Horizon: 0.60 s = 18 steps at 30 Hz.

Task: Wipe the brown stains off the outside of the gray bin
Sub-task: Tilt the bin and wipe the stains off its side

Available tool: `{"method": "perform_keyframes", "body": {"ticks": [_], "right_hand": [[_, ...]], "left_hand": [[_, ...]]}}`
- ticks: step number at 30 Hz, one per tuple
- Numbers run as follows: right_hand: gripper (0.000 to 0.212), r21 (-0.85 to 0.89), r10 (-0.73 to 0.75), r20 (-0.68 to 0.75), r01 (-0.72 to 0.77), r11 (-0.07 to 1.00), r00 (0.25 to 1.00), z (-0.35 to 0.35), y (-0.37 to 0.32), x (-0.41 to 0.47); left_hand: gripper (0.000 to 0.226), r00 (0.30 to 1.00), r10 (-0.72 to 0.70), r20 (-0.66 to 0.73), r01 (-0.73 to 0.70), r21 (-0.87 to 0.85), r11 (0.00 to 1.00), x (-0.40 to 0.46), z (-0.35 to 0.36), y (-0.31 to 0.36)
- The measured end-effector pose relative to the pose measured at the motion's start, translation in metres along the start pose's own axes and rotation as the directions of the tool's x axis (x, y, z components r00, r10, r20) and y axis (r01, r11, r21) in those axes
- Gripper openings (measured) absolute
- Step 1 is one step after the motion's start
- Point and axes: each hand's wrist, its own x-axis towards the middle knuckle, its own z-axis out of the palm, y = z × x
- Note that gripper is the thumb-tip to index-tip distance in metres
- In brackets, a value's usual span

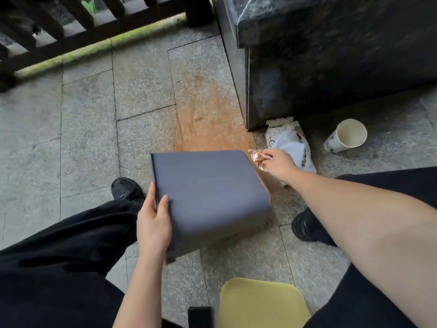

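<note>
The gray bin (208,192) is tipped on its side on the stone paving, between the feet, one flat smooth face turned up. It is steadied by the left hand (153,223): thumb pressed on the upper face, fingers wrapped over the left edge. Likely light, stiff plastic, rounded corners, matte skin; judged slippery when wet, so an edge grip is preferred over the flat panel. A crumpled, brown-stained wipe (259,158) is pinched in the right hand (279,164) just off the bin's far right corner; contact with the bin cannot be told. No stain is seen on the upturned face; brown is seen along the right side, though bin or floor cannot be told. A rust-brown patch (208,119) is spread on the rough granite beyond the bin. A soft wipe pack (293,143) lies right of the bin, a paper cup (347,136) farther right.
</note>
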Motion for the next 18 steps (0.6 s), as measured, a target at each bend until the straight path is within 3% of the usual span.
{"method": "perform_keyframes", "body": {"ticks": [5, 10, 18], "right_hand": [[0.034, -0.007, -0.123, 0.068, 0.123, 0.992, 0.990, -0.003, -0.021, 0.027], [0.032, -0.126, -0.221, 0.193, 0.248, 0.961, 0.956, 0.013, -0.035, 0.028], [0.028, -0.092, -0.161, 0.084, 0.169, 0.981, 0.983, 0.024, -0.019, -0.007]], "left_hand": [[0.049, 1.000, 0.024, 0.016, -0.025, 0.040, 0.999, 0.020, -0.005, -0.013], [0.050, 1.000, 0.009, 0.009, -0.009, 0.033, 0.999, 0.024, -0.006, -0.018], [0.050, 0.999, -0.049, -0.004, 0.048, -0.026, 0.998, 0.027, -0.006, -0.022]]}}
